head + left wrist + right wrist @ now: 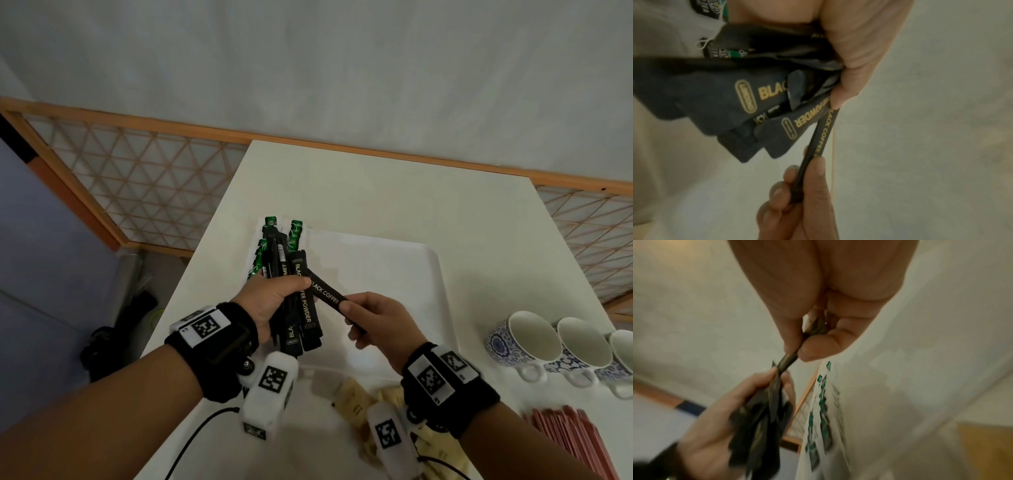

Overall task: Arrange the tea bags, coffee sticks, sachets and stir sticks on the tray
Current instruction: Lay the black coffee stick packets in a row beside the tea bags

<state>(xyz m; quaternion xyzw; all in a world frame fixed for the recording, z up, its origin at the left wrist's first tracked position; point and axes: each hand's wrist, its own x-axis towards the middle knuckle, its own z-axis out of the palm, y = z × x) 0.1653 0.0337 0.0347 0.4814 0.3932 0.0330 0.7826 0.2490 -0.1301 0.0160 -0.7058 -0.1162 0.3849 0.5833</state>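
My left hand [274, 301] grips a bundle of black coffee sticks [301, 308] upright above the left side of the white tray [394, 260]. My right hand [370, 318] pinches one black coffee stick [325, 294] whose far end touches the bundle under my left thumb. The left wrist view shows that single stick [824, 134] running from the bundle [725, 100] down to my right fingers [797, 186]. Green tea bags [294, 233] lie on the tray's far left, behind the bundle. In the blurred right wrist view my thumb and finger hold the stick [789, 361].
Beige sachets [356, 404] lie on the table's near edge under my right wrist. Red stir sticks [568, 431] sit at the near right. Three blue-patterned cups [534, 339] stand in a row at the right. A wooden lattice screen [137, 178] runs behind the table.
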